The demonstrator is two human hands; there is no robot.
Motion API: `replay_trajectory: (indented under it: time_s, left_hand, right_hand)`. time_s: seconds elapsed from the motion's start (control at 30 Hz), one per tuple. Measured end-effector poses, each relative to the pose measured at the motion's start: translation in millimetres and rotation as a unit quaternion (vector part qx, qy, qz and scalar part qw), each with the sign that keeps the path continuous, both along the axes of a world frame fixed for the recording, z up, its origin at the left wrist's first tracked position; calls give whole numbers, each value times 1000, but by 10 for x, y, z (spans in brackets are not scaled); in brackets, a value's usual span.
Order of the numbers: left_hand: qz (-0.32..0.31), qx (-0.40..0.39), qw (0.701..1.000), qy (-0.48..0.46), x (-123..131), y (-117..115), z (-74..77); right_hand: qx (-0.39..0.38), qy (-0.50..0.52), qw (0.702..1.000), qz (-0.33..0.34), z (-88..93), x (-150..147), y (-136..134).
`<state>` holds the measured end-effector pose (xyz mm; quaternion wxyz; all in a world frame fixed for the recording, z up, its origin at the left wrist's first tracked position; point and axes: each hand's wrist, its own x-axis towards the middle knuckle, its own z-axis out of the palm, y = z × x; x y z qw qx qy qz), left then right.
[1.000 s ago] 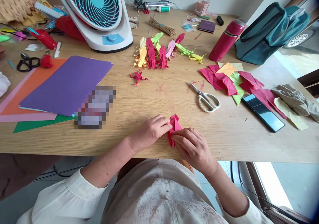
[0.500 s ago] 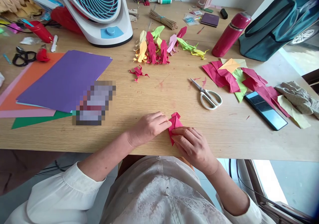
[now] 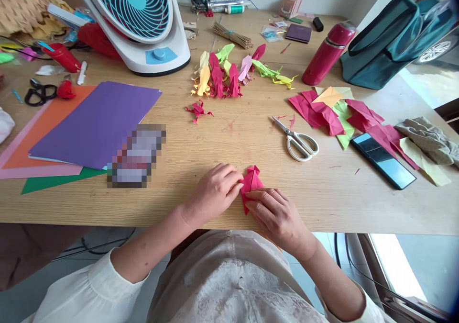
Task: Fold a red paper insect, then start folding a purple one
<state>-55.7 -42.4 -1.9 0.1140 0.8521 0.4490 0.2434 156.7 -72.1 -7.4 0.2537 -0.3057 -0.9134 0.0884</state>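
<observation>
A small folded red origami paper (image 3: 252, 181) lies on the wooden table close to its front edge, its narrow end toward me. My left hand (image 3: 219, 189) pinches its left edge between thumb and fingers. From the right, my right hand (image 3: 275, 213) grips the lower part, the fingers curled over it and hiding some of the folds. Scissors with white handles (image 3: 301, 146) lie beyond my right hand, blades pointing away to the left. Farther back sits a finished-looking red paper figure (image 3: 199, 111) with thin legs, in front of several similar folded figures (image 3: 217, 76) in red, yellow, green and pink.
Coloured paper sheets (image 3: 96, 122) lie at left beside a blurred-out rectangle (image 3: 138, 155). A fan (image 3: 158, 55) stands behind them. At right are a red flask (image 3: 328, 55), a teal bag (image 3: 380, 50), folded paper pieces (image 3: 319, 110), a phone (image 3: 383, 160) and a grey cloth (image 3: 430, 139).
My left fingers have shifted slightly down along the left edge of the red origami paper. Its top flap looks more pointed now. The whole view has moved a little.
</observation>
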Motion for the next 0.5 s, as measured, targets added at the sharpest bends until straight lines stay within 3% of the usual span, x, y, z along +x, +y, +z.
replay_trajectory:
  time_s: [0.1, 0.2, 0.37, 0.5]
  left_hand:
    - [90, -48, 995, -9, 135, -20, 6]
    - [118, -77, 990, -1, 221, -15, 33]
    - [79, -165, 980, -76, 311, 27, 130]
    - [35, -217, 968, -123, 366, 112, 246]
  right_hand:
    - [5, 3, 1000, 2, -21, -1, 1]
    - [7, 8, 1000, 5, -38, 6, -8]
    - [-28, 88, 996, -11, 1, 107, -9]
    - [2, 155, 981, -112, 158, 222, 176]
